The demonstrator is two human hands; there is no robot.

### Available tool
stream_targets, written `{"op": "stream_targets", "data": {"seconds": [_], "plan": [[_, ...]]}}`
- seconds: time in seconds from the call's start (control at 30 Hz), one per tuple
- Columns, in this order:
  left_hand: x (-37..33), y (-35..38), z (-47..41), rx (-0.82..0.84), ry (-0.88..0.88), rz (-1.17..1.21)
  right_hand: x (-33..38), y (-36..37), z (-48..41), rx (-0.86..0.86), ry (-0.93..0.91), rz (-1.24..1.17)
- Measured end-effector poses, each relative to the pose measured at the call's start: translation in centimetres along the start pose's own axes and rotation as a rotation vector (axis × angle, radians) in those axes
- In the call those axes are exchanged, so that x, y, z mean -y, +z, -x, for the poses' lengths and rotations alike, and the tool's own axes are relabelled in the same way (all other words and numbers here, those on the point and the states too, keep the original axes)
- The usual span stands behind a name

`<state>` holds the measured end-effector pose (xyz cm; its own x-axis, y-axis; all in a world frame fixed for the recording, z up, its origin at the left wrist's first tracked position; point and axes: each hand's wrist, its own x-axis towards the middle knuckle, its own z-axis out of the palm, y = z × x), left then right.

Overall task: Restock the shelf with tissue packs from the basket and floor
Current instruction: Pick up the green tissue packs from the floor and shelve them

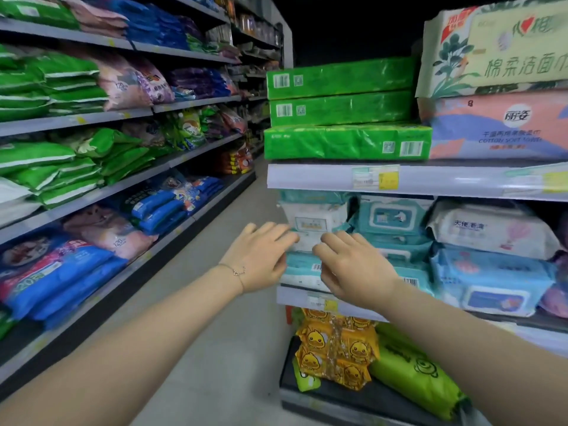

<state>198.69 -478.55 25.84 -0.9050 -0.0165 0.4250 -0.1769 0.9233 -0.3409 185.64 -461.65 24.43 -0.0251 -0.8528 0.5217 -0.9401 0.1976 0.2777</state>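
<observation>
Nearest to us, two bare forearms reach up from the lower edge toward the end-cap shelf on the right of the aisle. The left hand (pixel 261 259), a thin bracelet (pixel 236 272) at its wrist, and the right hand (pixel 350 269) meet at the left end of the middle shelf (pixel 307 298), before a stack of white-and-teal wet-tissue packs (pixel 313 224). Both hands show loosely spread fingers laid flat toward the stack; we cannot tell whether the left fingertips touch the white pack or only overlap it in view, and neither hand visibly encloses anything. The right hand lies over the lower teal pack (pixel 299 270), apparently pressing or squaring it. We judge the step to be seating and aligning the packs; to do it well, we would push with flat palms evenly on both sides so the stack slides back flush behind the shelf lip without tipping. Neighbouring blue wipe packs (pixel 491 278) sit just to the right. The basket and floor stock lie outside the view.
</observation>
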Motion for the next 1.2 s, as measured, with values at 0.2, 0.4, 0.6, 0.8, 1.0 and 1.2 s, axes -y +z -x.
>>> {"op": "stream_targets", "data": {"seconds": [0.2,0.4,0.6,0.8,1.0,1.2], "plan": [[-1.5,5.5,5.1,0.206,-0.058,0.085,4.7,5.5,2.9,0.151,0.082,-0.130],[-4.2,11.5,9.9,0.439,-0.149,0.239,8.8,11.5,6.1,0.349,0.181,-0.232],[-6.6,16.7,15.2,0.680,-0.170,0.296,12.9,15.4,9.5,0.496,0.219,-0.326],[-9.4,20.4,20.9,0.893,-0.210,0.370,16.6,18.6,12.3,0.671,0.319,-0.514],[-12.9,25.1,26.6,1.108,-0.314,0.452,20.1,21.8,14.9,0.784,0.396,-0.607],[-16.9,28.5,30.8,1.316,-0.364,0.466,22.8,24.0,16.6,0.887,0.447,-0.662]]}}
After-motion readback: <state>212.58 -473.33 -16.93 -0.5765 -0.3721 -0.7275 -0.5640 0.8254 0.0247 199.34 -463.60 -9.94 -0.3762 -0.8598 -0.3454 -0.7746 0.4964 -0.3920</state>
